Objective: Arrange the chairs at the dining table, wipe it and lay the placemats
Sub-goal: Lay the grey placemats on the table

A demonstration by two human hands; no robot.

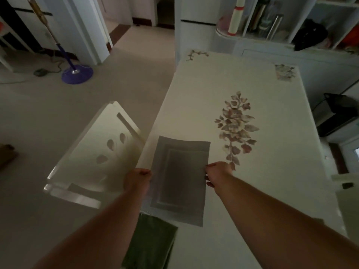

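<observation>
A grey placemat (180, 177) with a darker inner border lies near the left edge of the white dining table (262, 191), which carries a printed flower pattern. My left hand (137, 179) pinches the mat's left edge and my right hand (218, 172) pinches its right edge. The mat's far end lies flat on the table. A white chair (93, 158) with leaf-shaped cut-outs in its back stands against the table's left side, just left of my left hand. A green cloth (150, 243) hangs over the table's near left edge, below the mat.
A purple-based floor fan (76, 73) and its cable stand on the pale floor at far left. White shelves (281, 20) with bottles and a black bag line the wall beyond the table. A dark bin (338, 113) sits to the table's right.
</observation>
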